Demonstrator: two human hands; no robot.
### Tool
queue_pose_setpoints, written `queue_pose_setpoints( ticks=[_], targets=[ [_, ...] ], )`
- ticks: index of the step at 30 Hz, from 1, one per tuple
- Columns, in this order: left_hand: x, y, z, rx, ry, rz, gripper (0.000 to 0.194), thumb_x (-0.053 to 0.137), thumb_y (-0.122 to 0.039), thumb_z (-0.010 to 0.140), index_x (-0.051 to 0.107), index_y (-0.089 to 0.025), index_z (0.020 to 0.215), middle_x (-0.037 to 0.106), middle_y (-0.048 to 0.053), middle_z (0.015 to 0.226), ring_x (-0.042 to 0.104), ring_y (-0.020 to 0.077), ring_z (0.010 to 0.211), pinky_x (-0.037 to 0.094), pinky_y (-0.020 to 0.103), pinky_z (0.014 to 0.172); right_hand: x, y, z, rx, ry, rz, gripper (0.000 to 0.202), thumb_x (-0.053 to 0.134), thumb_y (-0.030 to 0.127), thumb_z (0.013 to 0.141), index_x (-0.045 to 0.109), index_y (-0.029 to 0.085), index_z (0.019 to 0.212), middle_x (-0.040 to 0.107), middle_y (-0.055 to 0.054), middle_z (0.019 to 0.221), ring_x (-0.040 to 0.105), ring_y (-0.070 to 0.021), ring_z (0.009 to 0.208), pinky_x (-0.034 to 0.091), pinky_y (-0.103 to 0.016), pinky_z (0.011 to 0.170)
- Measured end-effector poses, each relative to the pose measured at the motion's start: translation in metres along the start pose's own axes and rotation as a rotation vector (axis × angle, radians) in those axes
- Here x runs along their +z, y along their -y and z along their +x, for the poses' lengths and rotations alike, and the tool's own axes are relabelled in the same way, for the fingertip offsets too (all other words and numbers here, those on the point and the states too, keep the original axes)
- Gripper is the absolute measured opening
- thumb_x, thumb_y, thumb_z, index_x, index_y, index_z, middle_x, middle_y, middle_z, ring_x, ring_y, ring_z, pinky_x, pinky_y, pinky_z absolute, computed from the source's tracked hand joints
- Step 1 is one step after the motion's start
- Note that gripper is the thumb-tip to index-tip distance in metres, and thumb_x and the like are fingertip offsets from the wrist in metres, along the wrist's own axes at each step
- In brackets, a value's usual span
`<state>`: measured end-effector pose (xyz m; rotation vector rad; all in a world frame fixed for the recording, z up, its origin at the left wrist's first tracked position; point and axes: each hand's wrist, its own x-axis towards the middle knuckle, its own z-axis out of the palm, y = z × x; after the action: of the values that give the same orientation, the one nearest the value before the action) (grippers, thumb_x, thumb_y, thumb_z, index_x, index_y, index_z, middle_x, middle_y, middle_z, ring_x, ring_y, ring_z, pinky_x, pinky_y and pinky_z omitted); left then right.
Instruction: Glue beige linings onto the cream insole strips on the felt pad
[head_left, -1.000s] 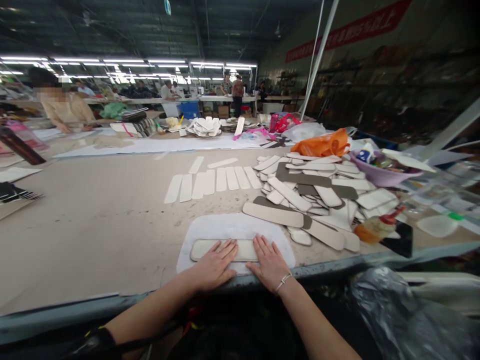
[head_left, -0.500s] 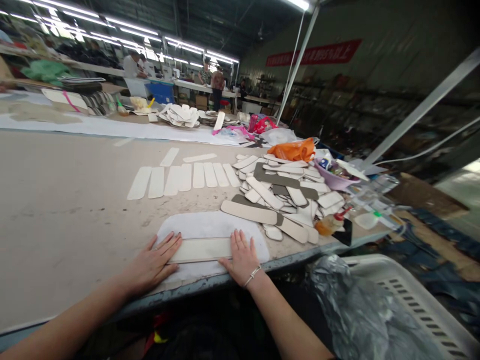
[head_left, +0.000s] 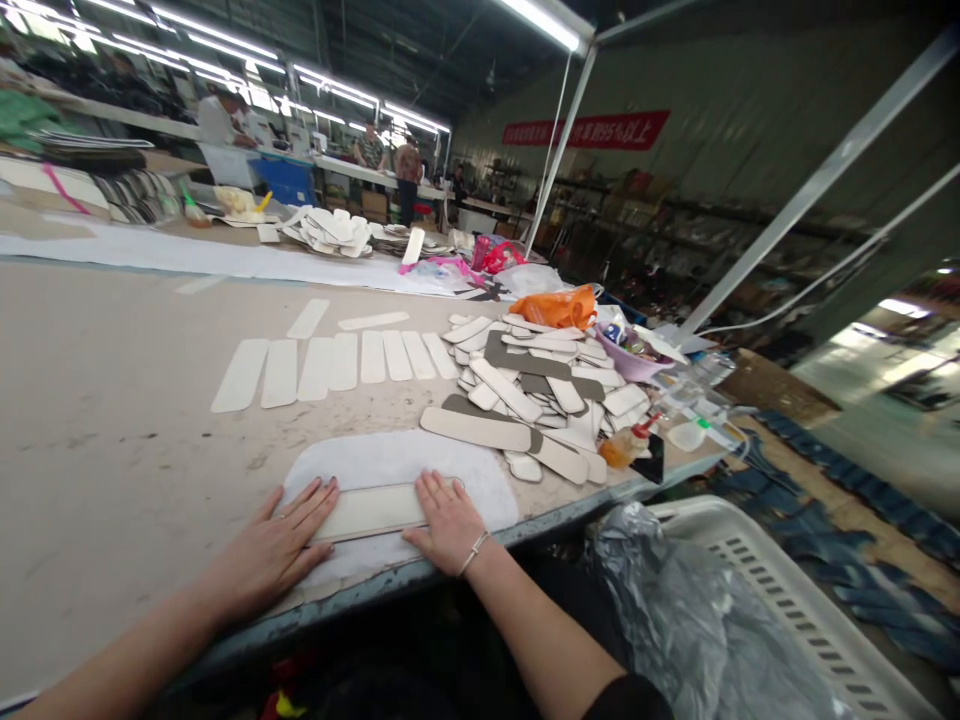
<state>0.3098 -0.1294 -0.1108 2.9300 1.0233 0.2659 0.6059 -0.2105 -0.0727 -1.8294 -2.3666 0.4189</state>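
A pale, flat strip [head_left: 375,508] lies lengthwise on a larger white fabric piece [head_left: 390,455] with rounded ends, close to the table's front edge. On the strip's left end rests my left hand [head_left: 289,540], palm down with its fingers stretched out. My right hand [head_left: 444,520], a bracelet at its wrist, lies flat over the right part of the strip, fingers extended. Both hands press from above and grasp nothing. The strip's ends are partly hidden under the fingers. Beyond the fabric, several white rectangular pieces [head_left: 280,375] are laid out in a row.
Right of the row is a heap of white and grey strips [head_left: 551,375]. Near it are a glue bottle [head_left: 628,443], an orange bag [head_left: 555,307] and a purple basin [head_left: 630,360]. A white basket [head_left: 757,560] with grey plastic stands below the table's edge. People work farther back.
The camera view has shifted, so the table contents appear farther left. My right hand has slid slightly inward along the strip, toward my left hand. Both hands stay flat.
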Motion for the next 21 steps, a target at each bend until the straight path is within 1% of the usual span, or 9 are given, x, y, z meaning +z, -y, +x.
queue_pose_setpoints(
  ticks=[3, 7, 9, 11, 14, 15, 17, 19, 21],
  targets=[
    [0.000, 0.000, 0.000, -0.026, 0.036, -0.006, 0.065, 0.038, -0.053, 0.088, 0.014, -0.028, 0.143, 0.028, 0.003, 0.148, 0.028, 0.0245, 0.136, 0.014, 0.045, 0.111, -0.010, -0.032, -0.014, 0.132, 0.030, -0.018, 0.077, 0.027, 0.061, 0.090, 0.016, 0.009, 0.146, 0.008, -0.010, 0.152, 0.005, -0.0234, 0.140, 0.008, -0.045, 0.113],
    [0.004, 0.001, -0.002, -0.028, 0.025, 0.026, 0.066, 0.036, -0.054, 0.088, 0.008, -0.030, 0.144, 0.024, 0.001, 0.149, 0.027, 0.0238, 0.136, 0.010, 0.043, 0.112, -0.011, -0.042, -0.016, 0.166, 0.023, 0.034, 0.074, 0.030, 0.057, 0.091, 0.020, 0.008, 0.145, 0.012, -0.012, 0.152, 0.007, -0.0256, 0.140, 0.009, -0.044, 0.112],
    [0.006, 0.002, -0.003, -0.012, -0.015, 0.059, 0.068, 0.037, -0.054, 0.088, 0.006, -0.030, 0.144, 0.024, 0.000, 0.149, 0.027, 0.0231, 0.136, 0.011, 0.041, 0.112, -0.010, -0.040, -0.011, 0.187, -0.043, 0.074, 0.072, 0.036, 0.053, 0.090, 0.025, 0.005, 0.143, 0.023, -0.016, 0.148, 0.018, -0.0269, 0.137, 0.017, -0.041, 0.111],
    [0.007, 0.003, -0.002, 0.012, -0.049, 0.096, 0.069, 0.038, -0.054, 0.088, 0.005, -0.030, 0.144, 0.025, 0.000, 0.148, 0.029, 0.0227, 0.135, 0.013, 0.039, 0.111, -0.011, -0.039, -0.006, 0.233, -0.133, 0.105, 0.073, 0.046, 0.046, 0.087, 0.026, 0.004, 0.143, 0.041, -0.020, 0.137, 0.036, -0.0274, 0.128, 0.028, -0.038, 0.105],
    [0.003, 0.003, -0.001, 0.042, -0.077, 0.139, 0.069, 0.039, -0.053, 0.088, 0.006, -0.030, 0.144, 0.027, 0.000, 0.147, 0.033, 0.0221, 0.134, 0.019, 0.036, 0.109, -0.017, -0.041, 0.001, 0.336, -0.178, 0.167, 0.068, 0.059, 0.037, 0.078, 0.039, 0.010, 0.137, 0.062, -0.014, 0.109, 0.056, -0.0244, 0.100, 0.042, -0.033, 0.087],
    [0.000, 0.002, -0.001, 0.047, -0.084, 0.148, 0.069, 0.039, -0.053, 0.088, 0.007, -0.029, 0.144, 0.028, 0.001, 0.147, 0.034, 0.0219, 0.133, 0.020, 0.035, 0.109, -0.021, -0.042, 0.003, 0.371, -0.145, 0.199, 0.059, 0.061, 0.036, 0.075, 0.050, 0.012, 0.128, 0.065, -0.010, 0.097, 0.058, -0.0222, 0.090, 0.044, -0.030, 0.080],
    [-0.005, 0.000, -0.001, 0.049, -0.092, 0.155, 0.070, 0.040, -0.053, 0.087, 0.006, -0.029, 0.144, 0.029, 0.001, 0.146, 0.035, 0.0215, 0.132, 0.023, 0.034, 0.108, -0.029, -0.047, 0.007, 0.400, -0.053, 0.265, 0.032, 0.064, 0.034, 0.071, 0.067, 0.016, 0.098, 0.064, -0.003, 0.073, 0.057, -0.0168, 0.073, 0.042, -0.024, 0.066],
    [-0.009, -0.002, -0.002, 0.029, -0.096, 0.155, 0.072, 0.041, -0.053, 0.087, 0.005, -0.028, 0.144, 0.029, 0.001, 0.147, 0.034, 0.0220, 0.133, 0.025, 0.034, 0.108, -0.039, -0.055, 0.012, 0.332, 0.012, 0.343, 0.014, 0.065, 0.031, 0.069, 0.066, 0.017, 0.070, 0.055, 0.003, 0.056, 0.052, -0.0119, 0.060, 0.036, -0.020, 0.056],
    [-0.010, -0.003, -0.003, -0.017, -0.102, 0.153, 0.075, 0.041, -0.053, 0.086, 0.003, -0.027, 0.145, 0.026, 0.003, 0.148, 0.032, 0.0234, 0.134, 0.025, 0.035, 0.109, -0.052, -0.068, 0.015, 0.247, -0.008, 0.482, 0.016, 0.063, 0.030, 0.070, 0.061, 0.017, 0.061, 0.048, 0.005, 0.050, 0.046, -0.0091, 0.052, 0.033, -0.019, 0.049]
  ],
)
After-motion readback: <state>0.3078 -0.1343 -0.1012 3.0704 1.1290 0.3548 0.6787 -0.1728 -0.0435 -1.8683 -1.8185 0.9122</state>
